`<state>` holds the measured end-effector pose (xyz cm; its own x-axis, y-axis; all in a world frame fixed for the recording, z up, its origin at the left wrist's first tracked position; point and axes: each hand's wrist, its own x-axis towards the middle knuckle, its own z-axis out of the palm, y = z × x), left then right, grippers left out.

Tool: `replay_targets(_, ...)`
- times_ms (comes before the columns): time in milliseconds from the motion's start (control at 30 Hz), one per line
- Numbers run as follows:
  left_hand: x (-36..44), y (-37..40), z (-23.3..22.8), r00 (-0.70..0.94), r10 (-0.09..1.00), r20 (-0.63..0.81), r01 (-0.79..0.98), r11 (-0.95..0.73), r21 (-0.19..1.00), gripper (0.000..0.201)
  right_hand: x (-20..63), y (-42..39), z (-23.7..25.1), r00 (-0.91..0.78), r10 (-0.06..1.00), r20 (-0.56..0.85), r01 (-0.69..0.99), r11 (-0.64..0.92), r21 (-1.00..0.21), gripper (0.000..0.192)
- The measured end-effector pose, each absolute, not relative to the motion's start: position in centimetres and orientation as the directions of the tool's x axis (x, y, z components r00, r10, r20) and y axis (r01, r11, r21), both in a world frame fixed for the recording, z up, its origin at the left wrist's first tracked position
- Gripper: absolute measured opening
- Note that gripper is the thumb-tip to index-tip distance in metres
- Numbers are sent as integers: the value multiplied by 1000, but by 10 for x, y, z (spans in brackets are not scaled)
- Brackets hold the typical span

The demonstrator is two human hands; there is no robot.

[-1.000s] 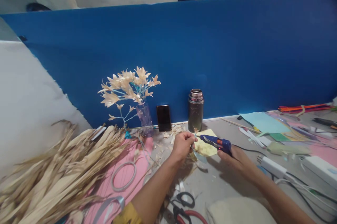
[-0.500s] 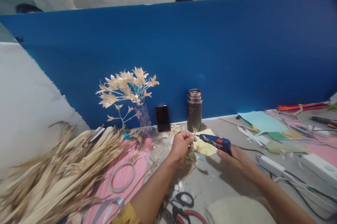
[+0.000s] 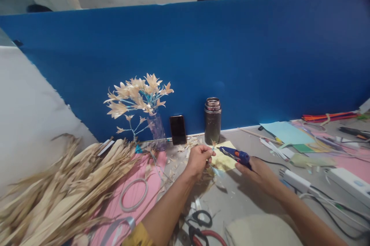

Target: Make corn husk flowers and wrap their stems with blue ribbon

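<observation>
Between the fingertips of my left hand [image 3: 199, 159] is a small husk flower [image 3: 214, 144], upright, its short stem pinched. My right hand [image 3: 256, 174] is wrapped around a blue glue gun [image 3: 235, 154], whose nozzle points left and ends just right of the flower. I cannot tell whether the nozzle touches it. Under both lies a yellow paper sheet [image 3: 228, 163]. Behind my hands stands a dark open flask [image 3: 212, 121]. To the left, finished pale husk flowers [image 3: 135, 92] on blue stems rise from a clear purplish bottle [image 3: 157, 130].
Dried corn husks [image 3: 58, 192] are heaped at the left beside pink paper [image 3: 130, 192] and a ring of tape [image 3: 133, 195]. Scissors [image 3: 200, 221] lie in front. A phone [image 3: 178, 129] leans on the blue partition [image 3: 185, 57]. White power strips [image 3: 351, 184] and cables sit at the right.
The glue gun's nozzle has drawn back slightly to the right and down from the flower. My left hand keeps its pinch in nearly the same spot. The view has shifted a little.
</observation>
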<state>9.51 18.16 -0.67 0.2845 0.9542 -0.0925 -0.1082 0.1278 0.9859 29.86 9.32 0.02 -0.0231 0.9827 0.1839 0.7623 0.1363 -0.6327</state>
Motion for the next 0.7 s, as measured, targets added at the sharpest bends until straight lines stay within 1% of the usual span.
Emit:
replay_targets(67,95,181,-6,290,953,-94,-110,131,985,27,301,97,-3,7,990,142,841,71,-536,44)
replay_targets(133,95,180,-4,304,948,-95,-120,137,983,29,304,99,-6,55,994,97,912,-10,-410,39)
replay_targets(200,95,179,-1,343,935,-90,-147,148,978,32,307,100,-10,88,993,74,950,-61,-305,36)
replay_targets(233,95,178,1,373,924,-86,-163,156,974,34,309,99,-12,83,994,71,959,-61,-277,35)
replay_targets(300,96,175,5,434,897,-82,-184,177,967,38,313,99,-15,38,995,90,965,-13,-262,30)
replay_targets(333,96,174,6,457,886,-83,-184,185,965,39,315,98,-15,4,993,120,960,30,-279,32)
replay_targets(367,97,171,8,472,878,-86,-182,192,964,39,317,98,-15,-29,986,164,944,81,-321,36)
replay_targets(400,99,169,10,481,872,-87,-183,197,963,39,317,98,-13,-50,976,213,910,132,-393,39)
replay_targets(433,101,166,11,487,870,-84,-191,199,961,39,315,98,-11,-49,966,252,853,172,-494,37)
replay_targets(500,105,159,12,491,869,-66,-213,193,958,37,307,97,-6,2,966,259,657,194,-729,31)
replay_targets(533,107,156,12,492,869,-56,-216,184,959,35,302,96,-3,34,974,226,537,173,-826,32)
replay_targets(567,110,153,12,493,869,-49,-208,172,963,33,296,95,0,61,979,194,422,151,-894,35)
replay_targets(633,113,149,10,492,870,-44,-167,144,975,29,284,92,5,103,980,168,254,137,-957,38)
replay_targets(700,116,146,7,488,872,-47,-124,123,985,24,276,90,7,142,976,165,183,138,-973,39)
